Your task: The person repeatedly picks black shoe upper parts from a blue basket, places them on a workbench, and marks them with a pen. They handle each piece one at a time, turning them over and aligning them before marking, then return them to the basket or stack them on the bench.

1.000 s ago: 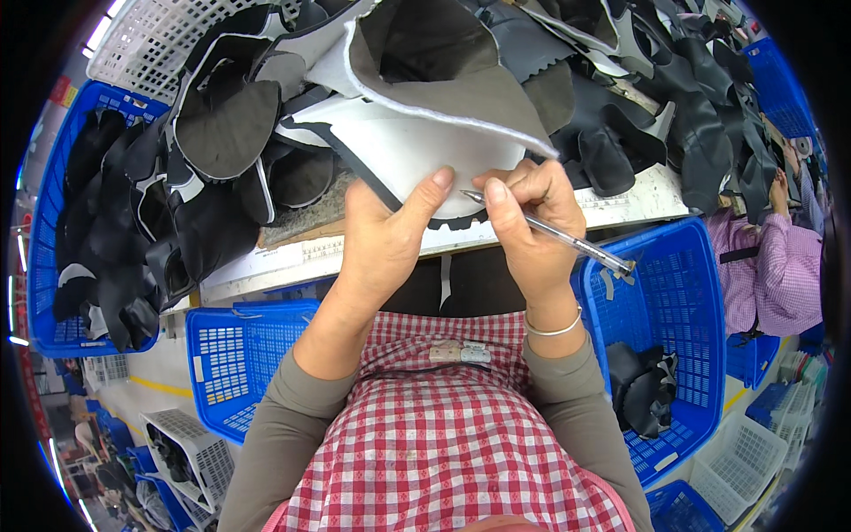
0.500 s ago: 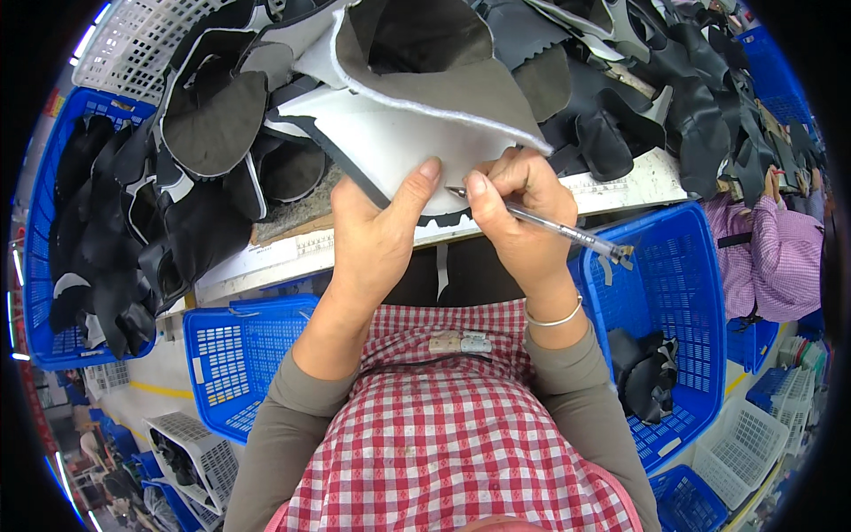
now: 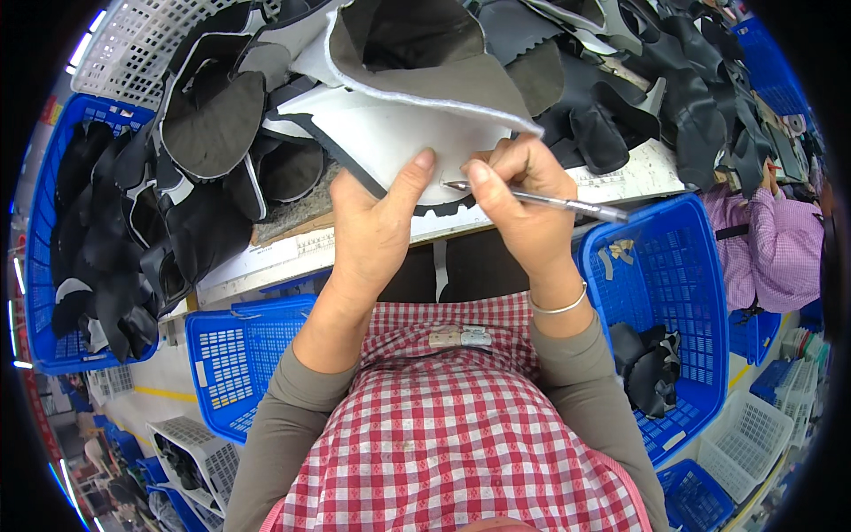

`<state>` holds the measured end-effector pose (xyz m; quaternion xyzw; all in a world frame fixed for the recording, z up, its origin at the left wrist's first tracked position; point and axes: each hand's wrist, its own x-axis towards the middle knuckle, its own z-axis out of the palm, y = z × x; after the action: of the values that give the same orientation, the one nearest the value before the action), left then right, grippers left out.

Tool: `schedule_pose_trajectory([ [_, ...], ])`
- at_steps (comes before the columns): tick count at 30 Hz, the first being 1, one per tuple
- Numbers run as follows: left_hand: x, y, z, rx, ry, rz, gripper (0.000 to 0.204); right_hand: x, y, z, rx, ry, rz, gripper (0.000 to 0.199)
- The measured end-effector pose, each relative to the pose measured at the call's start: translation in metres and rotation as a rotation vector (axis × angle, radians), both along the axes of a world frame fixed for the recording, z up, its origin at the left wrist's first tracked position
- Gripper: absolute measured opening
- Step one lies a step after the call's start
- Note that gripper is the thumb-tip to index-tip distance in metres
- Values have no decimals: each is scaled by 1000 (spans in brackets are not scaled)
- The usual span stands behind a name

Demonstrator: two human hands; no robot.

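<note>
A boot upper (image 3: 403,129) lies partly over the table's near edge, its white lining facing me and its dark outer side showing along a scalloped lower edge. My left hand (image 3: 377,222) is closed on its lower left edge, with the thumb pressed on the white lining and the fingers hidden behind. In my right hand (image 3: 530,204) a slim clear pen (image 3: 572,204) is pinched between thumb and fingers. The pen tip is at the white lining, just right of my left thumb; whether it touches I cannot tell.
Piles of black uppers (image 3: 213,115) surround the work on the table (image 3: 620,182). A blue basket (image 3: 40,266) full of black pieces stands left. Two more blue baskets, one left (image 3: 253,355) and one right (image 3: 656,257), flank me. Far right shows another person's pink checked sleeve (image 3: 780,257).
The pen has swung from a downward slope to nearly level, and its tip has shifted slightly up and left. My left hand keeps its hold on the boot upper, almost unmoved.
</note>
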<state>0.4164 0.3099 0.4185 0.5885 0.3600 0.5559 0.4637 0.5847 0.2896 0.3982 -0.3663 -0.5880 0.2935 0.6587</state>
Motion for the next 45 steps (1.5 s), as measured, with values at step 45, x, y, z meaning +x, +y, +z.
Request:
schedule_pose_trajectory([
  [45,-117,25,-58,-237,-266,-111,42,42,84,-158,-295,-618,-539,25],
])
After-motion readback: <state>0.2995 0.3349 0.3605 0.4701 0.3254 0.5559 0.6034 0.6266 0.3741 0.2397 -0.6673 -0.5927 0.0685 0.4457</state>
